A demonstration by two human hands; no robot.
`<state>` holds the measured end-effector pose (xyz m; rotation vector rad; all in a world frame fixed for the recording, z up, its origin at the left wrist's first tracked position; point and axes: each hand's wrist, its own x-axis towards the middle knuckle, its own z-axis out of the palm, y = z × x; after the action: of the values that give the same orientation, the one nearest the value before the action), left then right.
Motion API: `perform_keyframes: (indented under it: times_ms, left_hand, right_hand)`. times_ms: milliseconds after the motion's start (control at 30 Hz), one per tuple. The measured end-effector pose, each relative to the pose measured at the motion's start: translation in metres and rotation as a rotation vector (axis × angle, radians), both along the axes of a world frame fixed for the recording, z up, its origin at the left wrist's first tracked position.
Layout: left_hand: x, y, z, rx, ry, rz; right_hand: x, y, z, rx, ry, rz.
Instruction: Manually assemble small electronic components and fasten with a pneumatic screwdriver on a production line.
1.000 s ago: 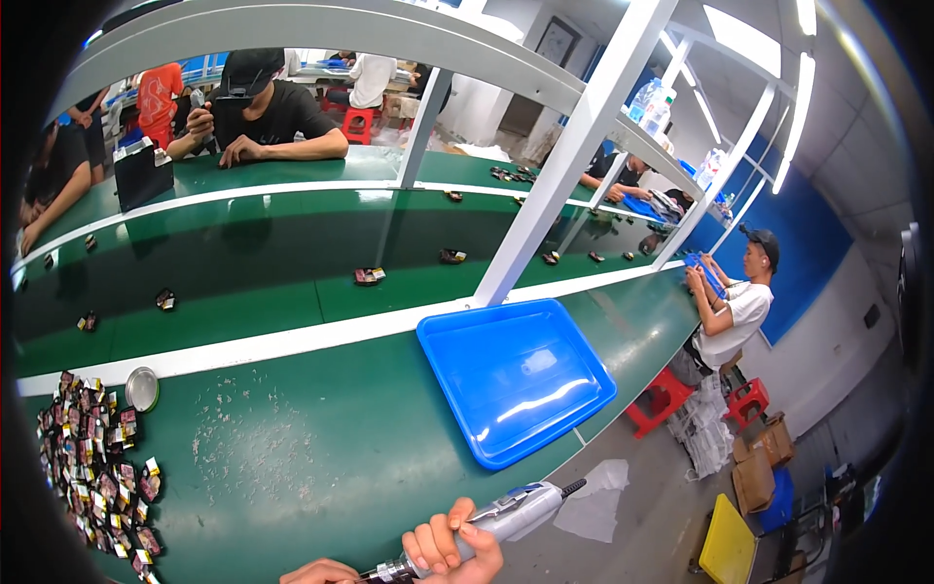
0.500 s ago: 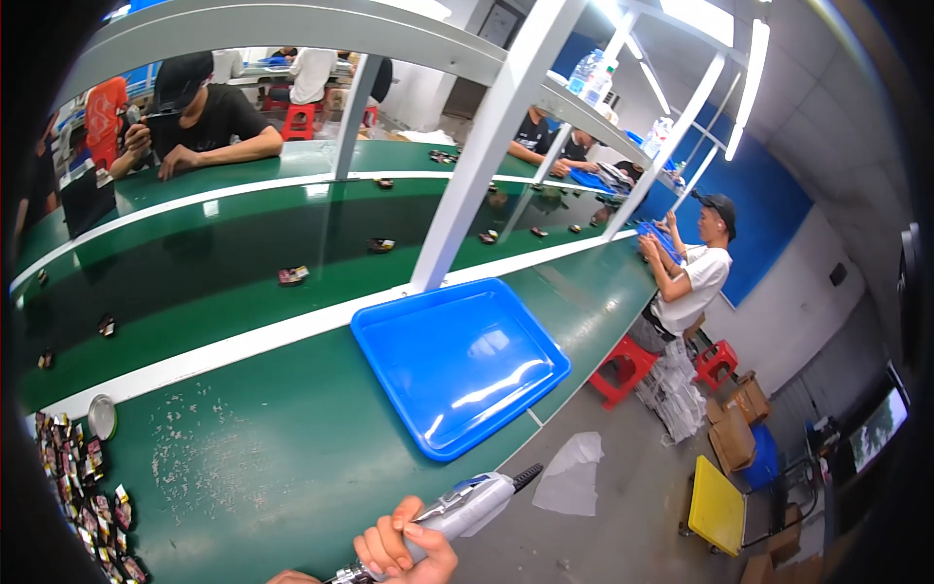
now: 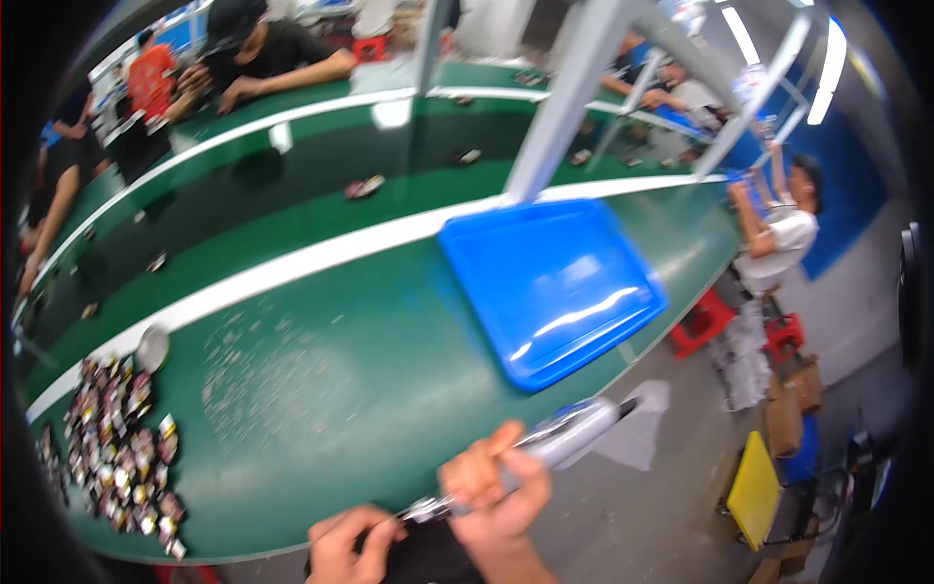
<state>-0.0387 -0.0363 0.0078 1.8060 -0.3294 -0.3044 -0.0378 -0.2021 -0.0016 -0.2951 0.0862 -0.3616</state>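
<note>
**Power tool (image 3: 574,431) gripped in right hand (image 3: 494,492), left hand (image 3: 350,540) at its tip**

Grey-and-silver tool body is wrapped by the right hand's fingers, tilted, cord end pointing up and right; chrome tip (image 3: 428,508) is aimed at the left hand, whose fingers are bent and drawn together there; whether anything small is pinched by them cannot be told, blur too heavy. Tool is held along the near edge of the green worktop (image 3: 282,472), just below the blue tray (image 3: 559,282) in view; tray is seen with a bare, shiny bottom. White scraps (image 3: 258,380) are scattered left of the tray; a heap of small dark packaged pieces (image 3: 117,448) is piled at the far left, a round tin (image 3: 153,348) just beside it. Beyond a white rail (image 3: 321,255), more pieces are spaced out on a dark green conveyor (image 3: 292,200); a co-worker in dark clothing (image 3: 282,54) is seated across it.
</note>
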Motion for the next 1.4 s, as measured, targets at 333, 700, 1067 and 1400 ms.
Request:
perform_keyframes:
  times_ms: [333,700,1067,1400]
  left_hand:
    - [0.034,-0.004,-0.005,0.024,-0.238,-0.148]
    - [0.237,-0.026,0.013,0.494,-0.600,0.109]
    - [0.376,-0.110,-0.036,0.892,-0.746,0.232]
    - [0.280,-0.085,0.015,0.539,-0.972,-0.348]
  right_hand:
    - [0.012,-0.016,-0.009,-0.012,0.032,-0.058]
    - [0.017,-0.022,-0.025,0.052,0.036,-0.100]
    - [0.011,-0.025,-0.021,0.079,0.016,0.041]
    - [0.010,-0.040,-0.032,-0.016,-0.069,0.104]
